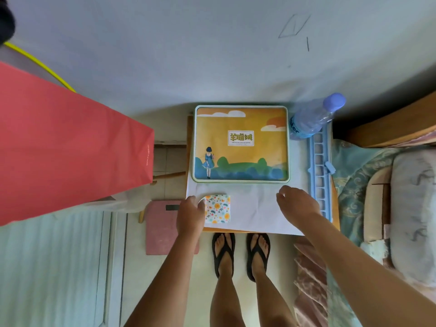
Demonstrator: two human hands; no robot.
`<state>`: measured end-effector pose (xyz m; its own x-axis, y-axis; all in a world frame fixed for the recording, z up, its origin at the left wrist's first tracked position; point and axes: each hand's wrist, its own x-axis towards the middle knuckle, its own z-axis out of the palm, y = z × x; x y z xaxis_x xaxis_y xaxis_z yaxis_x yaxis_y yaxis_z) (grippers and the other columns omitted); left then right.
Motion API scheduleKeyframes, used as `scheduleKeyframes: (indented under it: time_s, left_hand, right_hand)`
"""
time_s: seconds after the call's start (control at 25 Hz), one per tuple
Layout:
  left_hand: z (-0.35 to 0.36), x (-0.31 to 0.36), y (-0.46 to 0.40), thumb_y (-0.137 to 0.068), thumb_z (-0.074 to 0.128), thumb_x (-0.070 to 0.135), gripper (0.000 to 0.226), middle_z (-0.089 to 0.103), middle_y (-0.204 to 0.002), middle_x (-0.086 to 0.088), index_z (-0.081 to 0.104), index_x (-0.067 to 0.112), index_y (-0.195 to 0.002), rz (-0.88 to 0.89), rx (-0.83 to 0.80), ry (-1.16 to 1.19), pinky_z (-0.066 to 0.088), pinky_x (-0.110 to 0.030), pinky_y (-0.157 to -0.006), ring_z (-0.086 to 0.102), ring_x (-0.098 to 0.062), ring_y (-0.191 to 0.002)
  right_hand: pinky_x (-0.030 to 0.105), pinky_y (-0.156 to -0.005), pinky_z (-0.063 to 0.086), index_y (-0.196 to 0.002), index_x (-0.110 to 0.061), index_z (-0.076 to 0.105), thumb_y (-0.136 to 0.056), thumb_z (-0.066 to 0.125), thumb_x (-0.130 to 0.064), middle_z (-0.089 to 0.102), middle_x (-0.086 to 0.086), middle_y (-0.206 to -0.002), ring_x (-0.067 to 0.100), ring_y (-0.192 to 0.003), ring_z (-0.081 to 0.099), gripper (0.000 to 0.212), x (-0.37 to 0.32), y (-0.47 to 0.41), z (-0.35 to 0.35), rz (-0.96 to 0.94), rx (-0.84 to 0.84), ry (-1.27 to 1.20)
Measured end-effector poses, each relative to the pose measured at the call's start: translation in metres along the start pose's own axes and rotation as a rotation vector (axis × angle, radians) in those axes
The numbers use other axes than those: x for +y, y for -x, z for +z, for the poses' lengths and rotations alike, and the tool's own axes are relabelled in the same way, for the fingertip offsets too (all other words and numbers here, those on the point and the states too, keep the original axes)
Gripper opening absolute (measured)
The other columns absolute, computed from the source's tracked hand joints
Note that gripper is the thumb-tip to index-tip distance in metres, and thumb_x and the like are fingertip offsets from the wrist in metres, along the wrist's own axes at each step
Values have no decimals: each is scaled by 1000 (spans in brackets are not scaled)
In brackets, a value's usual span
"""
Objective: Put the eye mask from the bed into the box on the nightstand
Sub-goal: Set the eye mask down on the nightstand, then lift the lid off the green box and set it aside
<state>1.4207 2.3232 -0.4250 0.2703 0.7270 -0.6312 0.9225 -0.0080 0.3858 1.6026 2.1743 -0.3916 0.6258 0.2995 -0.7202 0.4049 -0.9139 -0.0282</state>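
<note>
While the left hand [190, 213] lies palm down, its fingertips [201, 204] touching the folded floral eye mask [218, 208], the mask lies flat on the nightstand [254, 208], roughly square, just before the closed box [240, 143]. The right hand [297, 202] hovers empty, fingers loosely curled.

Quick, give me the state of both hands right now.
Left hand: fingers on the edge of the floral cloth on the nightstand; whether it grips it cannot be told.
Right hand: loosely curled, holding nothing, in front of the box.
</note>
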Motion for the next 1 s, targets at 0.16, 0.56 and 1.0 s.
scheduleKeyframes:
  time_s: [0.16, 0.56, 1.0]
  left_hand:
    - [-21, 27, -20, -94, 49, 24, 36, 65, -113, -22, 59, -3, -116, 49, 182, 208, 44, -31, -78, 61, -31, -102]
    - [-12, 58, -44, -91, 53, 7, 20, 62, -99, -21, 67, 1, -105, -5, 356, 23, 43, -35, -66, 60, -34, -91]
    - [-12, 66, -43, -90, 50, 0, 20, 68, -100, -22, 68, -2, -98, -47, 392, 163, 49, -34, -63, 65, -33, -85]
  right_hand:
    - [35, -74, 41, -111, -6, 59, -100, 28, -38, 64, 17, -113, 35, -103, 60, 45, -4, -15, -9, 178, 74, -133]
    - [34, -64, 40, -99, 0, 57, -98, 45, -19, 65, 23, -99, 38, -91, 60, 22, -6, -44, -6, 247, 254, -363]
    - [41, -84, 51, -101, 3, 60, -90, 45, 3, 66, 23, -109, 37, -103, 62, 19, -28, -35, -11, 311, 216, -372]
